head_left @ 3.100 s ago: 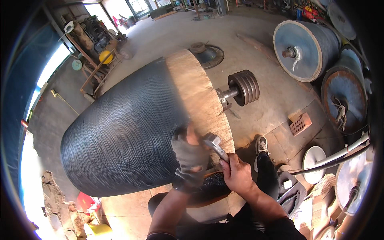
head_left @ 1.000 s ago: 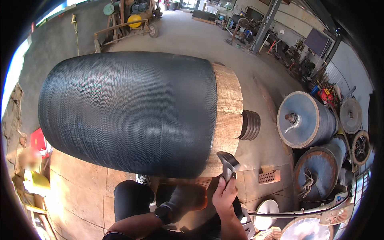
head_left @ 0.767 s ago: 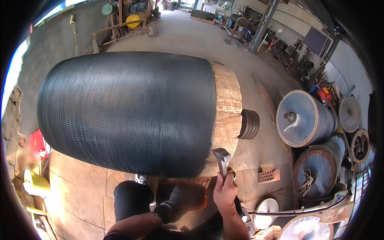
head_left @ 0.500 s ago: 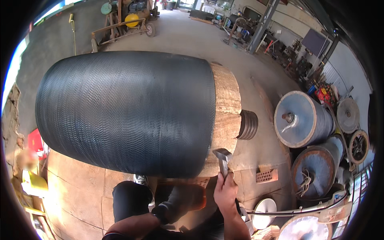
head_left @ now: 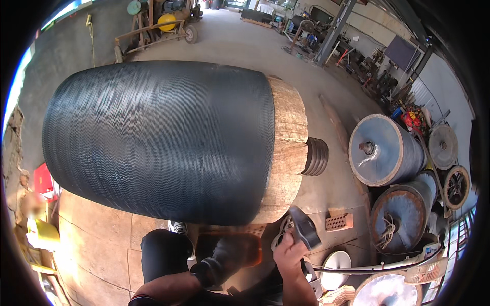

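Ribbed drum (head_left: 158, 145): lies on its side in front of the person, filling the left and middle of the view, black and finely grooved all over.
Wooden rim (head_left: 289, 148): pale, grainy band around the drum's right end, split at its outer edge.
Grooved pulley (head_left: 318, 157): dark, just beyond the rim, partly hidden by it.
Right hand (head_left: 289, 252): bare, fingers wrapped around the hammer, near the drum's lower right corner.
Hammer (head_left: 307, 230): metal head raised above the fist and tilted, apart from the wooden rim.
Left hand (head_left: 224, 256): in a grey glove, over the tray below the drum; blurred, so I cannot tell whether it grasps anything.
Tray (head_left: 253, 250): dark, orange along its right edge, contents unclear.
Perforated brick (head_left: 339, 222): on the floor, right of the hammer.
Blue-grey roller (head_left: 376, 149): farther right, well apart from both hands.
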### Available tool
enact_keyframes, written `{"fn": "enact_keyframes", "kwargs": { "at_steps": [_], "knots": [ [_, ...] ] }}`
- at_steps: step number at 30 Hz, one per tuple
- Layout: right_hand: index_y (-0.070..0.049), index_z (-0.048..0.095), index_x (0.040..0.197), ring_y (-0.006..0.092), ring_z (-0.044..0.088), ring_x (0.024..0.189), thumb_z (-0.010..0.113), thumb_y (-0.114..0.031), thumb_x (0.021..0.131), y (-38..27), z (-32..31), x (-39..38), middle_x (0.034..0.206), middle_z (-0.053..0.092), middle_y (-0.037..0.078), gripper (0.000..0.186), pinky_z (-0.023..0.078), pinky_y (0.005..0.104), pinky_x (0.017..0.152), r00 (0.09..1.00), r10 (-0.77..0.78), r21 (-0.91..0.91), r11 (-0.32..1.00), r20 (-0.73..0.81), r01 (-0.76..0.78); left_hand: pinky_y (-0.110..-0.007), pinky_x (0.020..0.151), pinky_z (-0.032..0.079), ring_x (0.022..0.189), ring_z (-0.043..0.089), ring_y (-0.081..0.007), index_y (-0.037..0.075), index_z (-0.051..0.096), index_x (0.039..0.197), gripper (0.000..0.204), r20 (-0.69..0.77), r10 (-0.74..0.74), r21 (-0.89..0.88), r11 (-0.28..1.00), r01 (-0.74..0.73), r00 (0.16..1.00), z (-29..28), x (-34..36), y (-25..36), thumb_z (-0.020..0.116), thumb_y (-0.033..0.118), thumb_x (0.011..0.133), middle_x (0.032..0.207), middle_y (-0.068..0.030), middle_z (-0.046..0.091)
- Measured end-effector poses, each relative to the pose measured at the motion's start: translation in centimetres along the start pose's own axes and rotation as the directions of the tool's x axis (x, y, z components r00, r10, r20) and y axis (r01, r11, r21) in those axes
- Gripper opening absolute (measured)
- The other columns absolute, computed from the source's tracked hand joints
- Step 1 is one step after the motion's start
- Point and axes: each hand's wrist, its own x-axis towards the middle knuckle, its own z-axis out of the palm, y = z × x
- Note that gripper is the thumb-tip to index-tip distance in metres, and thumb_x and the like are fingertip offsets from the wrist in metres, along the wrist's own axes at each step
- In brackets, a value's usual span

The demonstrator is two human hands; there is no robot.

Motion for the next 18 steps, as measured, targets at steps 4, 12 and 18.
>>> {"fn": "enact_keyframes", "kwargs": {
  "at_steps": [4, 12, 18],
  "knots": [
    [0.003, 0.056, 0.099, 0.0439, 0.067, 0.062, 0.066, -0.016, 0.101, -0.5, 1.0, 1.1, 0.080, 0.067, 0.024, 0.022, 0.051, 0.0467, 0.054, 0.930, 0.264, -0.213, 0.954, 0.256, -0.212, -0.034, 0.036, 0.029, 0.042, 0.044, -0.0175, 0.007, 0.058, 0.079, 0.032, -0.141, 0.148, 0.423, 0.903, -0.076, 0.979, 3.6, -1.3, -2.9, 0.046, 0.030, 0.098, 0.059, -0.0105, 0.047],
    [0.005, 0.056, 0.108, 0.0334, 0.068, 0.063, 0.060, -0.020, 0.106, -0.7, 1.3, 0.0, 0.082, 0.069, 0.017, 0.026, 0.053, 0.0432, 0.059, 0.912, 0.278, -0.302, 0.935, 0.301, -0.185, -0.039, 0.061, 0.051, 0.066, 0.065, -0.0242, 0.010, 0.067, 0.090, 0.009, 0.033, 0.093, -0.078, 0.993, -0.090, 0.995, -1.8, 0.6, 1.3, 0.068, 0.019, 0.087, 0.077, -0.0081, 0.065],
    [0.005, 0.059, 0.105, 0.0200, 0.058, 0.059, 0.054, -0.013, 0.105, -1.0, -1.3, -1.5, 0.074, 0.061, 0.007, 0.019, 0.046, 0.0350, 0.053, 0.975, 0.219, 0.322, 0.922, 0.030, -0.217, -0.041, 0.062, 0.055, 0.069, 0.069, -0.0302, 0.008, 0.068, 0.096, 0.016, 0.116, -0.162, 0.006, 0.987, 0.163, 0.980, 1.4, 0.4, -1.9, 0.064, 0.023, 0.093, 0.089, -0.0116, 0.072]
  ]
}}
